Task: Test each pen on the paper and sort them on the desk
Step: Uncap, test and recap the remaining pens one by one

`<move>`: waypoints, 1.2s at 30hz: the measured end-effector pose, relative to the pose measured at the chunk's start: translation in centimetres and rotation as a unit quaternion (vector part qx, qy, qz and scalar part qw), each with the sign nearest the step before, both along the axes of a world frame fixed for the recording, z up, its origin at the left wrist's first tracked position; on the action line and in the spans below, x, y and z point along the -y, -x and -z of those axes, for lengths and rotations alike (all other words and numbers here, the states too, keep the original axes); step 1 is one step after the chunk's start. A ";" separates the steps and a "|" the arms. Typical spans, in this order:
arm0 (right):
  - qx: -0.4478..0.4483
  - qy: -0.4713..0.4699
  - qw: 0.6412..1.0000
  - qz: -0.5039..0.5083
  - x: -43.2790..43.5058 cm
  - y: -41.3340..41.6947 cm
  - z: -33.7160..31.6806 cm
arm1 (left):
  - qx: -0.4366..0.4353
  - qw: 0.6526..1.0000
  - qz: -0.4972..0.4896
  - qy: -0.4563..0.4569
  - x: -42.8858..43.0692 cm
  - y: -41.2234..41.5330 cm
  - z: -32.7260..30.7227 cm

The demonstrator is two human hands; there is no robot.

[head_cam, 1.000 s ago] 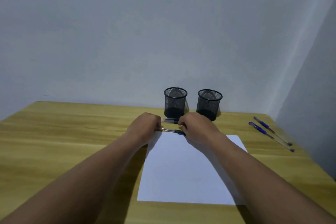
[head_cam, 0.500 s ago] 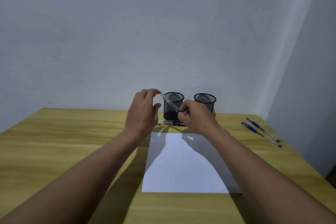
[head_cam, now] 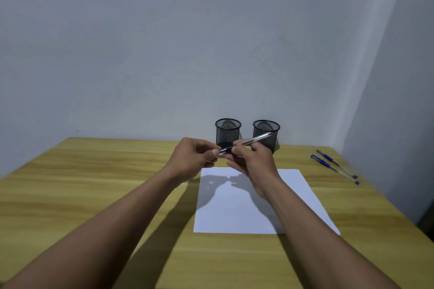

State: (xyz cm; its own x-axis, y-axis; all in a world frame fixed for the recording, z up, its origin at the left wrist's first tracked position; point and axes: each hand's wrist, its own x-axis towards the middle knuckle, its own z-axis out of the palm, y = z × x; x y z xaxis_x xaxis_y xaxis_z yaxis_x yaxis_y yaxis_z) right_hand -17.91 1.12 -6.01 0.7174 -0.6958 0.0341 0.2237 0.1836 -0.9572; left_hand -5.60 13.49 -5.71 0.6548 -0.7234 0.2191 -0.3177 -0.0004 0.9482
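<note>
Here both hands [head_cam: 223, 159] pinch a pen [head_cam: 249, 142] above the paper's [head_cam: 246, 209] far edge.

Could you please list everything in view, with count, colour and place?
Desk: one, yellow wood, fills the foreground.
Paper: one, white, centre of desk.
Cups: two, black mesh, at the back by the wall.
Held pen: one, clear with a dark grip, above the paper's far edge.
Blue pens: two, lying side by side at the desk's right.
Wall: grey, behind the desk.
Hands: left pinches the pen's tip end; right holds its barrel.
</note>
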 end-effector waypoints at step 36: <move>0.006 0.068 0.994 -0.088 0.0 -4.7 2.0 | -0.039 0.998 -0.041 -0.019 -1.8 -4.4 1.0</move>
State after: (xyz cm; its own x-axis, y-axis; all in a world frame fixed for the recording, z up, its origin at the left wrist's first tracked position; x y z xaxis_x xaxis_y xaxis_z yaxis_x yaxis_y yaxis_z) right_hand -13.17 1.12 -8.06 0.8268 -0.5474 0.1296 0.2117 0.0893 -0.9733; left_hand -1.24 15.30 -6.73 0.7265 -0.6729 0.1392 -0.2413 -0.0601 0.9686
